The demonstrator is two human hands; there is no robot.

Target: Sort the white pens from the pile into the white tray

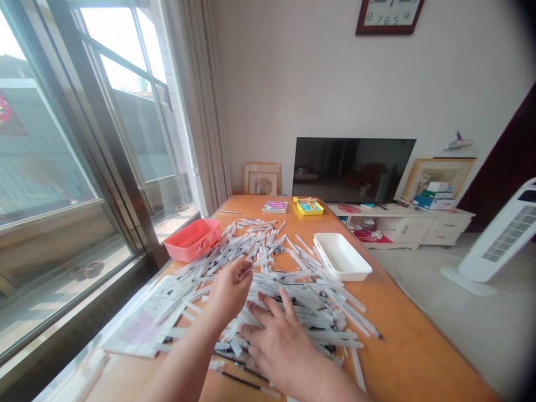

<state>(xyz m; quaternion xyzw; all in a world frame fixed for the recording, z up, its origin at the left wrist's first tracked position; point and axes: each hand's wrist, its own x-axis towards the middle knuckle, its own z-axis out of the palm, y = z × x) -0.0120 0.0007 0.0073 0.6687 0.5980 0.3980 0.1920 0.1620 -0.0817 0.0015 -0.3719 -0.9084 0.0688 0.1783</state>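
A wide pile of slim translucent white tubes (310, 321), many with black tips, is spread over the wooden table; they look like pen parts. My left hand (228, 290) is above the pile's middle, its thumb and fingers pinched. A pale, clear bit shows at those fingertips, but I cannot make out what it is. Lower down and to the right, my right hand (278, 340) lies palm down on the tubes with its fingers spread. A few dark rods (243, 381) lie near the table's front, left of the right wrist.
A pink basket (195, 240) stands left of the pile, and a white tray (343, 257) to its right. Below the basket lies a pale plastic sheet (144, 329). A colourful booklet (274, 207), a yellow box (309, 206) and a pen (230, 211) are at the far end.
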